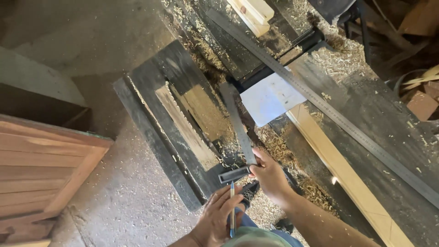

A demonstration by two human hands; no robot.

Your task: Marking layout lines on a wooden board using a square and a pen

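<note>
Sawdust-strewn dark workbench [183, 73]; right hand [270, 176] fingers gripping try square [240, 132], left hand [217, 219] pinching pen [232, 208]

No packages, labels, signs or screens in view

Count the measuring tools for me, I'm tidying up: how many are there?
2: a try square gripped by the right hand, and a long steel ruler lying diagonally across the bench. Others may be hidden.
</note>
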